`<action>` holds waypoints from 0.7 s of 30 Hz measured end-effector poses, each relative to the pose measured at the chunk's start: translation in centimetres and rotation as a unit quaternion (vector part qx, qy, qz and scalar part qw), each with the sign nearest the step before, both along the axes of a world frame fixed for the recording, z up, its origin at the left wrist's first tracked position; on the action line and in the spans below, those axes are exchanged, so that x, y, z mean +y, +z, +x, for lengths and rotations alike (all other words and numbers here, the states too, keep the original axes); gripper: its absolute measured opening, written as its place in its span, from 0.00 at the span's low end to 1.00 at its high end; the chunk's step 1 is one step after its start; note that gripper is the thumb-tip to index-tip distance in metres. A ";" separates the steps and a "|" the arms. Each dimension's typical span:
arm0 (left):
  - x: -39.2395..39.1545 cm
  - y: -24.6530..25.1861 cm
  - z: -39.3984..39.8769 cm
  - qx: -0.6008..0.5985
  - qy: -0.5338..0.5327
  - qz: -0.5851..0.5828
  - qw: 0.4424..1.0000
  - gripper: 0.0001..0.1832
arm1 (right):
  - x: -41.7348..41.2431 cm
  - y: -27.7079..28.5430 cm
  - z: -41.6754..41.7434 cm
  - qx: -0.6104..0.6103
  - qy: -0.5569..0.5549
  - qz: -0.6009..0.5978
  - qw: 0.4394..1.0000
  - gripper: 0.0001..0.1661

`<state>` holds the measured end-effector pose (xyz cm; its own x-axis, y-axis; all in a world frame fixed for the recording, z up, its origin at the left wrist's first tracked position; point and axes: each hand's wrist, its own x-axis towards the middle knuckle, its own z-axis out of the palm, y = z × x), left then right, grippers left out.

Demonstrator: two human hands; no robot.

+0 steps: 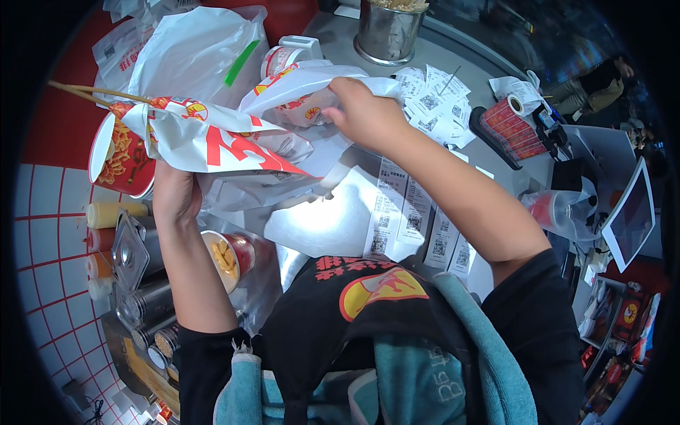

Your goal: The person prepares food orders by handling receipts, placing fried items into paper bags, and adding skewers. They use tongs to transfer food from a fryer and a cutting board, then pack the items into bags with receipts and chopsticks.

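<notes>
My left hand (178, 194) grips a printed white paper sleeve (196, 138) from below; food on wooden skewers (101, 91) sticks out of its left end. My right hand (366, 111) holds the edge of a white plastic bag (324, 77), thumb apart from the fingers. Inside that bag a printed packet (305, 109) shows partly. Beside my left hand lies a tilted red paper bucket (135, 167) of fried food. Another red and white bucket (241, 255) with golden pieces stands right of my left forearm. My left fingers are mostly hidden by the sleeve.
Printed receipts (390, 212) lie on the metal counter, with more heaped on a spike (433, 103). A steel canister of skewers (390, 32) stands at the back, a label roll (510, 125) to the right. Sauce bottles (114, 215) and steel containers (130, 249) line the left. A person (595, 87) stands beyond the counter.
</notes>
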<state>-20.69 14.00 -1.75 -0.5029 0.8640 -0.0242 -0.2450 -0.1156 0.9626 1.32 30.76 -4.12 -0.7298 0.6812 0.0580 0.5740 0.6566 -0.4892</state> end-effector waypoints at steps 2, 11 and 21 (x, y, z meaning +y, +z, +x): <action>0.6 0.1 0.3 -0.010 0.030 0.024 0.999 0.15 | -0.6 0.9 1.5 -0.046 0.108 0.034 0.993 0.25; 4.0 0.8 2.1 0.138 0.102 -0.012 0.985 0.20 | -0.4 0.5 3.0 0.094 0.311 0.183 0.928 0.04; 5.4 0.0 0.0 0.387 0.045 -0.137 0.911 0.37 | -0.6 3.9 3.2 0.225 -0.029 0.199 0.953 0.20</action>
<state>-20.72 19.40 -1.79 -0.5298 0.8330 0.1592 0.5182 0.1694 0.8383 4.54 30.14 -0.27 -0.5324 0.5783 0.6181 0.4053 0.8152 -0.4136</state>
